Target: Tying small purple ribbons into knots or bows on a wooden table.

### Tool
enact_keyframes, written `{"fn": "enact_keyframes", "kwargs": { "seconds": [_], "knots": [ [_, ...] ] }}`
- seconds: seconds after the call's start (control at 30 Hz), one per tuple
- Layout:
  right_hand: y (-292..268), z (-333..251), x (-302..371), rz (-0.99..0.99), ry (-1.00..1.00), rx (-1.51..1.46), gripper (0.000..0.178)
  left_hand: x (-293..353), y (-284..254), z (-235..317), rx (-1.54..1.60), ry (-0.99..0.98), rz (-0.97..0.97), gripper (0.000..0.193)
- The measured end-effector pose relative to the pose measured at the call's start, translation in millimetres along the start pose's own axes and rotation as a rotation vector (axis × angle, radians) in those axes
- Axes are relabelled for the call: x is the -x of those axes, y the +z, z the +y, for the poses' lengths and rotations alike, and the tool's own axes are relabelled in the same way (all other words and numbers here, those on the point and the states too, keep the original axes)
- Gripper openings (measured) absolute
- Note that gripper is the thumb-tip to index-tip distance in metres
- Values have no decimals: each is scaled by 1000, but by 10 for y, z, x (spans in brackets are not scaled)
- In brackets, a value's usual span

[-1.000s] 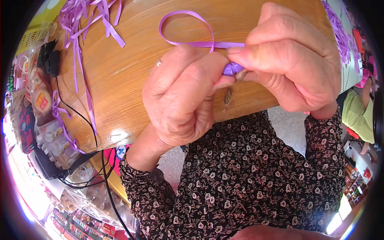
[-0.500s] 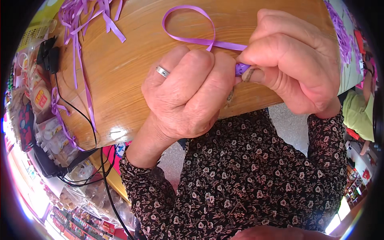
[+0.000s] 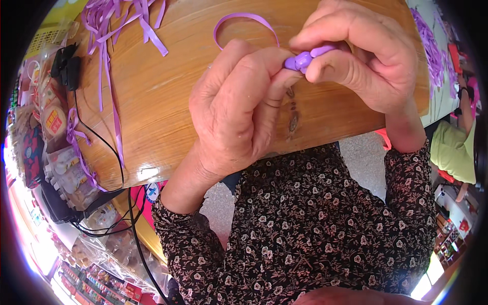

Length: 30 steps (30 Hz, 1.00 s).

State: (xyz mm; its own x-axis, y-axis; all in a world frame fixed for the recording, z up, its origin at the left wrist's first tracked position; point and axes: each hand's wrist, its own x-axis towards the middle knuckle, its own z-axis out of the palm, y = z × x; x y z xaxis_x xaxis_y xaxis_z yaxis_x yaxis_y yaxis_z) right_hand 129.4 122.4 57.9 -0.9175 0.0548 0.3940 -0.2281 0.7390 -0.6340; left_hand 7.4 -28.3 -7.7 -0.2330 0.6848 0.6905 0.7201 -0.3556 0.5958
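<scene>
Ribbon (image 3: 304, 61) looks purple, glossy and tightly bunched into rounded lumps.

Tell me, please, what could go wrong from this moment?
The left hand and right hand pinch a small purple piece, which might slip out. The ribbon loop beyond the left hand could catch or twist. A long ribbon strand lies near the black cable, so they may tangle.
</scene>
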Motion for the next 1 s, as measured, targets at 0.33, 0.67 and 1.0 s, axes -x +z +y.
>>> {"fn": "enact_keyframes", "kwargs": {
  "seconds": [0.33, 0.67, 1.0],
  "knots": [
    [16, 43, -37, 24, -26, 31, 25, -10, -55, 22, -19, -79, 10, 10],
    [-173, -189, -138, -154, 263, 143, 25, 0, -30, -8, -120, -41, -11, 11],
    [-171, -181, -109, -158, 272, 103, 17, -7, -18, 28, -56, -78, -6, 12]
  ]
}}
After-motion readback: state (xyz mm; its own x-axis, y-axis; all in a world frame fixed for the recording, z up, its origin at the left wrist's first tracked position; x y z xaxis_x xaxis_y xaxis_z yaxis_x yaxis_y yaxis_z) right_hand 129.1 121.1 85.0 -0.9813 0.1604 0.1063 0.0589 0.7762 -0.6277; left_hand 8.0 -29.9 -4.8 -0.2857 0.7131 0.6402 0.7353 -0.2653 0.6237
